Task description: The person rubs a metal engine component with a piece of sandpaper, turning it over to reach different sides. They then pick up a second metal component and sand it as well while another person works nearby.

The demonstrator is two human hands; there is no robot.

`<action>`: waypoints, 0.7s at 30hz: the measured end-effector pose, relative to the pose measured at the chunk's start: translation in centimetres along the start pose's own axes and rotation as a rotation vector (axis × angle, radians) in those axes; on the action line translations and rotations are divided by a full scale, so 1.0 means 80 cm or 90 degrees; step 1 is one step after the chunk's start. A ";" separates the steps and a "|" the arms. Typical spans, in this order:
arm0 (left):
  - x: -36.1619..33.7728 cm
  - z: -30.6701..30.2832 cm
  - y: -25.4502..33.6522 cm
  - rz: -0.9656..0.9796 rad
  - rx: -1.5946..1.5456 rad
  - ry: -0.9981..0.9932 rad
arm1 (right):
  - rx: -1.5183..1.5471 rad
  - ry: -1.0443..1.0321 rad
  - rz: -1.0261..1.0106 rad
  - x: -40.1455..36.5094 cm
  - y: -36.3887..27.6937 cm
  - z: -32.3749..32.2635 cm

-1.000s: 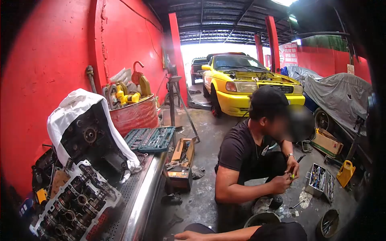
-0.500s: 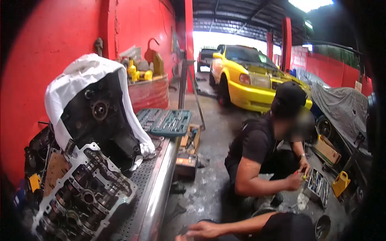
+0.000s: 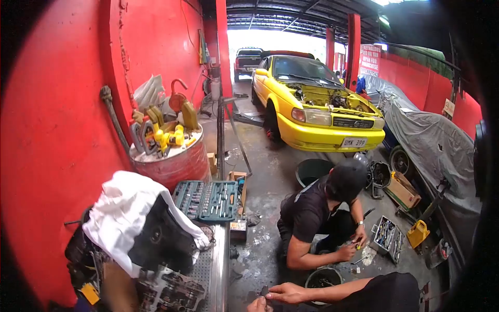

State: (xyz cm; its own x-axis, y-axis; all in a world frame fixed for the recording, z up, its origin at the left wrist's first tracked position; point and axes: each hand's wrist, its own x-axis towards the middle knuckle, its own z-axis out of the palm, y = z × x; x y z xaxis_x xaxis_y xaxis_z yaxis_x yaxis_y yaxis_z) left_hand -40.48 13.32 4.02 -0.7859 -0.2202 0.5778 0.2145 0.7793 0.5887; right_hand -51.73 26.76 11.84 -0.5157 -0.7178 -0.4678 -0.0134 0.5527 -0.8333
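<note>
At the bottom edge, my right hand (image 3: 290, 293) reaches in from the right with its fingers closed in a pinch. My left hand (image 3: 257, 305) meets it there, mostly cut off by the frame. Between the fingertips is a small dark part (image 3: 264, 290), too small to name. Left of the hands, a metal cylinder head (image 3: 174, 294) lies on a perforated metal bench (image 3: 225, 265). Behind it is a dark engine block (image 3: 158, 234), partly draped with a white cloth (image 3: 122, 208). A green socket set case (image 3: 205, 200) lies open at the bench's far end.
A crouching co-worker (image 3: 312, 218) handles something small beside a metal toolbox (image 3: 382, 248). A dark bucket (image 3: 332, 273) stands beyond my right forearm. Bottles crowd a red drum (image 3: 184, 164). A yellow car (image 3: 317, 114) stands hood-up behind.
The view has tilted downward and the blur has eased. My left hand and the small dark part now show beside my right hand. The co-worker still crouches by the toolbox.
</note>
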 end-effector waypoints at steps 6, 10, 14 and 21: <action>0.128 -0.141 0.128 -0.637 -0.585 -0.213 | -0.047 -0.068 -0.089 -0.105 -0.156 -0.066; 0.143 -0.185 0.185 -0.226 0.009 -0.140 | -0.060 0.034 -0.070 -0.134 -0.167 -0.045; 0.134 -0.213 0.184 -0.165 -0.245 -0.165 | -0.064 0.171 -0.143 -0.187 -0.204 -0.002; 0.104 -0.237 0.135 -0.153 -0.499 -0.482 | -0.013 0.187 -0.153 -0.253 -0.228 0.042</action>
State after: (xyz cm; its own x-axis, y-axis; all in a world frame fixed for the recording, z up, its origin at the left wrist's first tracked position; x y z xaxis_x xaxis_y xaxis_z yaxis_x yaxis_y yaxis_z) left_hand -33.68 8.81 25.89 -0.9494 0.3073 0.0651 0.1066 0.1204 0.9870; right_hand -38.13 29.79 35.49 -0.7196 -0.6773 -0.1531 -0.1787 0.3937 -0.9017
